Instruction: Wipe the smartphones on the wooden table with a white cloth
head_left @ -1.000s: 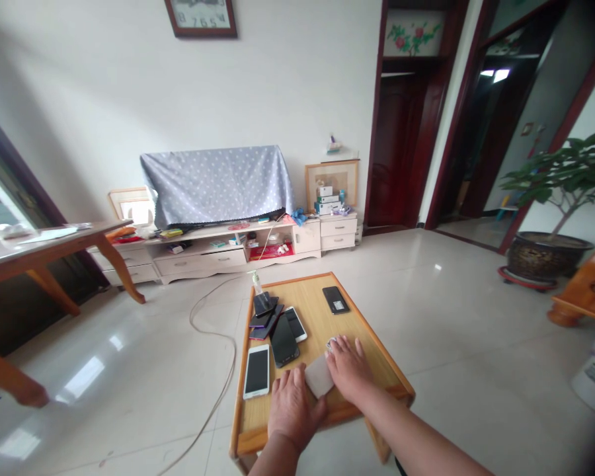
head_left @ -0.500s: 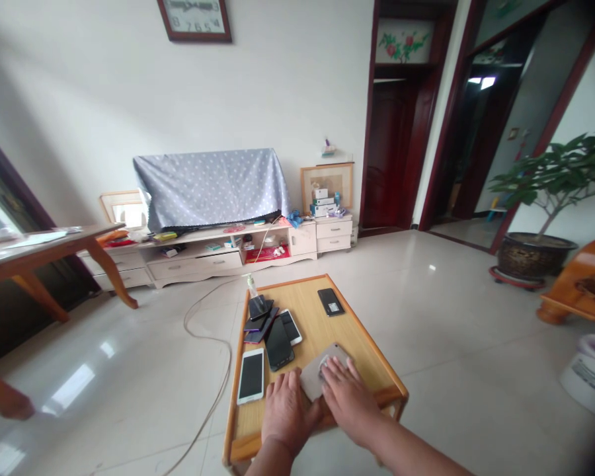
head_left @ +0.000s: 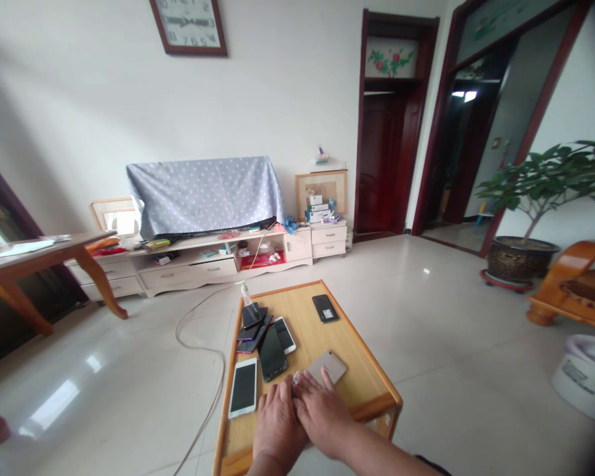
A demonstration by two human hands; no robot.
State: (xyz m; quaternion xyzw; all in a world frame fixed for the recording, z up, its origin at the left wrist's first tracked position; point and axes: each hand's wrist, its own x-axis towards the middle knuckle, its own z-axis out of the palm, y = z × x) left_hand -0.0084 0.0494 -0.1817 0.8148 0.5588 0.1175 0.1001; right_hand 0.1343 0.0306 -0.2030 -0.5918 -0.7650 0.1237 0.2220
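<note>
Both hands lie flat and open on the near end of the low table [head_left: 367, 387], side by side and touching, palms down. The left hand [head_left: 276, 423] grips nothing. The right hand [head_left: 322, 413] has its fingertips on the near end of a gold phone [head_left: 328, 365], pressing rather than clasping it; whether a small cloth sits under the fingers I cannot tell.

The gold phone lies flat, back up, angled toward the far right, right of the other handsets. Just left of it lies a black phone [head_left: 272, 352], and further left a white phone [head_left: 243, 387] near the table's left rim. Beyond these a heap of dark phones [head_left: 252, 325] overlaps, with a small bottle [head_left: 244, 292] at the far left corner. A lone black phone [head_left: 325, 308] lies apart at the far right.

The gold phone looks thin, stiff and light, with a smooth back that would likely slide on the wood. I would judge it fragile on the glass side, so it is best taken by its long edges, thumb on one and fingers on the other.

A cable [head_left: 198, 344] trails over the floor to the left.
</note>
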